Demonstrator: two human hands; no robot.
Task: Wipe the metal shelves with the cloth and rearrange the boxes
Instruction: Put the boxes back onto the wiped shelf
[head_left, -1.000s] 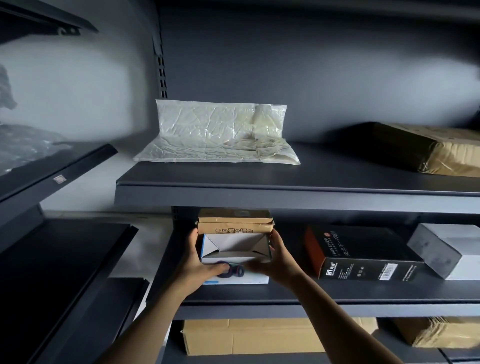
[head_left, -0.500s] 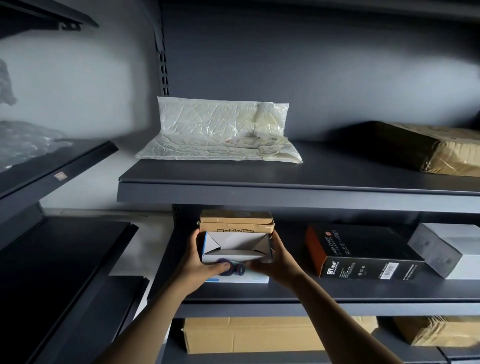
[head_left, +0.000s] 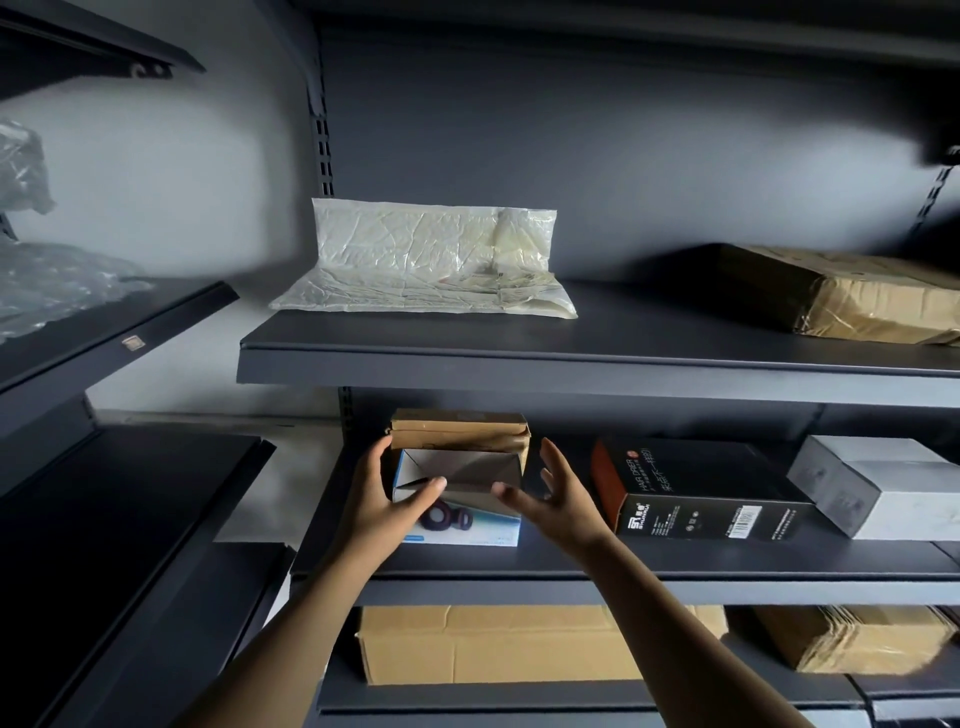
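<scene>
Left of the black box (head_left: 691, 493), on the same metal shelf (head_left: 571, 564), lay a small white box (head_left: 462, 527) with a printed front and its upper end flaps standing open. A brown box (head_left: 457, 428) sat against it on the side away from the camera. Whether it rested on top or stood just behind could not be told.

Both hands were spread and gripped nothing. The left hand (head_left: 376, 501) was on the white box's side farther from the black box, fingers straight and thumb reaching across its front, touching it or nearly so. The right hand (head_left: 563, 501) hovered in the gap between the white box and the black box, palm turned inward, clear of both. No cloth showed in either hand.

The white box looked light and made of thin card. Its open flaps would probably buckle under a squeeze. The sounder hold seemed to be low on the two side walls, near the closed base, one palm on each. Its glossy print would likely slide easily over the painted shelf, so a push might serve as well as a lift. If the brown box did ride on top, tipping the white one would risk spilling it.
</scene>
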